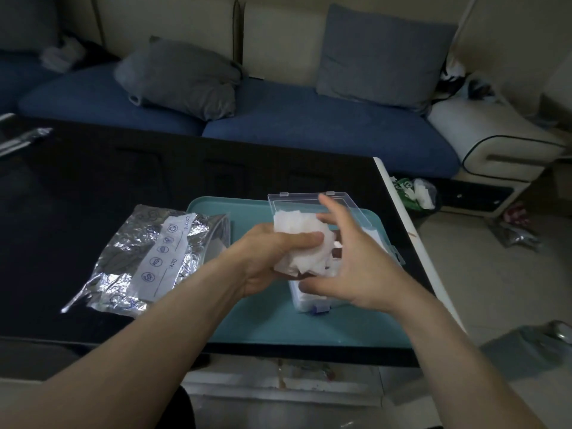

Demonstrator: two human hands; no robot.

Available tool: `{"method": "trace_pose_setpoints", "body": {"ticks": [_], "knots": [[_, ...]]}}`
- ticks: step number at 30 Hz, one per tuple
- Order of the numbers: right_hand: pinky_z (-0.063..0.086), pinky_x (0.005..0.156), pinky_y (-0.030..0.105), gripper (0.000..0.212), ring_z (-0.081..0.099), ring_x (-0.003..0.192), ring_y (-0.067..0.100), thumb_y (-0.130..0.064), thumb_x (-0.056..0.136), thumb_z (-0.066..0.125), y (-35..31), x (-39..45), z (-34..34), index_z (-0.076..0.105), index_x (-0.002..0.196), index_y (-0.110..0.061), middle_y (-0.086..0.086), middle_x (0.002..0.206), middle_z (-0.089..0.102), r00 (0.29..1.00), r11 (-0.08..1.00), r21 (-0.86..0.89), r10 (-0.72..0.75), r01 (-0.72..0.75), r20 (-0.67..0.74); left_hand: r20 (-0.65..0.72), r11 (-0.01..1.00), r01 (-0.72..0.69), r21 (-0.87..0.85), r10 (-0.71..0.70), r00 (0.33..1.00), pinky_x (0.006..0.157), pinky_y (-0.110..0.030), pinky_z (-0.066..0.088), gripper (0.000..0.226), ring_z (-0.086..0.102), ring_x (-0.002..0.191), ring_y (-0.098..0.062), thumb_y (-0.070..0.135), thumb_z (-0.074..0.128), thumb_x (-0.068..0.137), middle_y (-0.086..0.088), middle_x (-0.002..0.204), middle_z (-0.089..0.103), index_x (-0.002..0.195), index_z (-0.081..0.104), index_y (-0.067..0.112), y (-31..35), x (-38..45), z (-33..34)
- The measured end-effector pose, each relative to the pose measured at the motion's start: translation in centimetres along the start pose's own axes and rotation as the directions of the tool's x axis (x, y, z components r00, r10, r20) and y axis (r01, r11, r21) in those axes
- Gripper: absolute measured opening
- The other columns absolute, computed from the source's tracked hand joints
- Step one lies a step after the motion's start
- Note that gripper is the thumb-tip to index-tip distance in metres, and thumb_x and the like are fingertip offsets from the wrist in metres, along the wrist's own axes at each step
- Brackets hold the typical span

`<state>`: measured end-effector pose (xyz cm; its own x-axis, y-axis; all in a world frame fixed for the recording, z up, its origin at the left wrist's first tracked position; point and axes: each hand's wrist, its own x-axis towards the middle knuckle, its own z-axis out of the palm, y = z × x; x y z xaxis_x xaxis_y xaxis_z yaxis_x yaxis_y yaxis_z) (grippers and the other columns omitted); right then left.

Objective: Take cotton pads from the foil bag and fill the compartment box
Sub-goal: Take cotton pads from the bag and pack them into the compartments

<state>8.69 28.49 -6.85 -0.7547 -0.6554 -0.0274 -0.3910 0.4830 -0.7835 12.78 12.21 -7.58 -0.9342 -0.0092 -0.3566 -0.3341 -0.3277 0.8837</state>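
Observation:
My left hand (266, 258) grips a thick wad of white cotton pads (305, 243) above the clear compartment box (309, 300). The box sits on a teal tray (263, 323) with its lid (297, 198) swung open at the back. My right hand (356, 258) hovers just right of the wad, fingers spread and loosely curved, fingertips close to the pads. More white pads show inside the box below my hands; most of the box is hidden. The crinkled silver foil bag (148, 258) lies flat on the table to the left of the tray.
The black glossy table (93, 187) ends at a white right edge (402, 224). A blue sofa with grey cushions (179, 78) stands behind it. A small bin with a green bag (414, 193) is on the floor to the right. Shiny items (21, 140) lie at the far left.

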Motion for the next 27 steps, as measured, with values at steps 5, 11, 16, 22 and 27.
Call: {"method": "trace_pose_setpoints", "body": {"ticks": [5, 11, 16, 22, 27], "knots": [[0.054, 0.085, 0.023, 0.119, 0.054, 0.118, 0.01, 0.001, 0.08, 0.068, -0.8, 0.1, 1.9, -0.01, 0.153, -0.051, -0.016, 0.156, 0.023, 0.997, 0.993, -0.097, -0.074, 0.073, -0.004, 0.144, 0.999, -0.023, 0.025, 0.019, 0.989, 0.073, -0.034, 0.056, 0.024, 0.07, 0.084, -0.024, 0.005, 0.074, 0.078, -0.014, 0.094, 0.072, 0.102, 0.071, 0.007, 0.0, -0.1, 0.0], [0.054, 0.091, 0.032, 0.126, 0.055, 0.118, 0.021, -0.005, 0.08, 0.077, -0.7, 0.2, 1.9, -0.016, 0.152, -0.051, -0.025, 0.154, 0.009, 0.994, 0.987, -0.129, -0.102, 0.098, -0.025, 0.235, 0.993, -0.054, 0.101, 0.029, 0.972, 0.063, -0.027, 0.051, 0.022, 0.066, 0.068, -0.018, -0.004, 0.056, 0.086, -0.01, 0.078, 0.068, 0.082, 0.072, 0.01, -0.1, 0.0, 0.0], [0.056, 0.075, 0.023, 0.135, 0.064, 0.094, 0.004, -0.014, 0.072, 0.087, -1.0, 0.5, 2.0, -0.016, 0.149, -0.057, -0.025, 0.16, -0.002, 0.987, 0.974, -0.165, -0.159, 0.158, 0.009, 0.321, 0.992, 0.056, 0.111, -0.089, 0.943, 0.063, -0.031, 0.055, 0.015, 0.067, 0.07, -0.022, 0.003, 0.061, 0.073, -0.014, 0.078, 0.067, 0.086, 0.069, 0.004, -0.1, -0.2, -0.2], [0.047, 0.103, 0.025, 0.123, 0.049, 0.125, 0.001, -0.024, 0.063, 0.093, -0.5, 0.9, 2.1, 0.015, 0.156, -0.044, -0.016, 0.143, 0.045, 0.986, 0.981, -0.115, -0.161, 0.156, -0.037, 0.344, 0.995, 0.096, 0.007, -0.093, 0.935, 0.076, -0.041, 0.055, 0.023, 0.067, 0.081, -0.033, -0.002, 0.053, 0.072, -0.02, 0.087, 0.065, 0.09, 0.067, 0.004, 0.0, -0.2, -0.3], [0.053, 0.093, 0.028, 0.117, 0.057, 0.115, 0.008, -0.023, 0.066, 0.084, 0.5, 1.0, 1.9, 0.012, 0.155, -0.046, -0.012, 0.136, 0.044, 0.991, 0.988, -0.09, -0.125, 0.128, 0.037, 0.293, 0.994, 0.07, 0.088, -0.093, 0.951, 0.081, -0.04, 0.05, 0.019, 0.065, 0.083, -0.028, 0.003, 0.061, 0.077, -0.015, 0.087, 0.066, 0.096, 0.065, 0.008, 0.0, -0.1, -0.3]]}}
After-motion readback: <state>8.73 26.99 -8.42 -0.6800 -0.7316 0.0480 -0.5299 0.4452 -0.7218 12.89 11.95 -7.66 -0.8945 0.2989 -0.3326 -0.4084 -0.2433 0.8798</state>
